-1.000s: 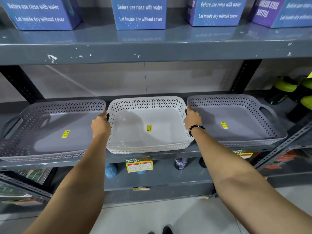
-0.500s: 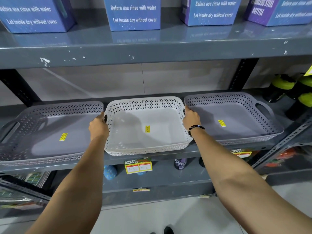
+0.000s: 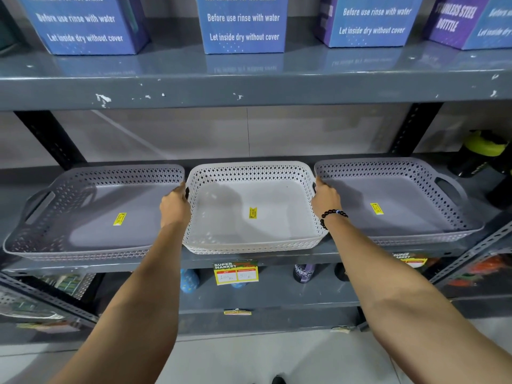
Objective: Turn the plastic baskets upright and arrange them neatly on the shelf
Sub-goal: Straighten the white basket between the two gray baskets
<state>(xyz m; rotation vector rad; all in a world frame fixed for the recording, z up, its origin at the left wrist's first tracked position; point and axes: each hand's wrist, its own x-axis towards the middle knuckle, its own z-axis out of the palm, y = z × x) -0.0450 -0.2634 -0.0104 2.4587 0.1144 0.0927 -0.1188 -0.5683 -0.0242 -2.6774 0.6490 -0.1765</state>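
Note:
Three shallow perforated plastic baskets stand upright side by side on the grey middle shelf (image 3: 249, 260). The white basket (image 3: 277, 223) is in the centre, a grey basket (image 3: 83, 217) to its left and another grey basket (image 3: 410, 206) to its right. Each has a yellow sticker on its floor. My left hand (image 3: 174, 206) grips the white basket's left handle, and my right hand (image 3: 325, 198), with a black bead bracelet at the wrist, grips its right handle. The fingers are partly hidden behind the rims.
Several blue and purple bottle boxes (image 3: 243, 23) line the upper shelf (image 3: 249, 87). Black bottles with green lids (image 3: 482, 153) stand at the right end of the middle shelf. A price tag (image 3: 235, 273) hangs under the shelf edge, with bottles on the lower shelf.
The white basket has slid slightly further back on the shelf between the grey ones, with both hands staying on its handles. The view has tilted a little.

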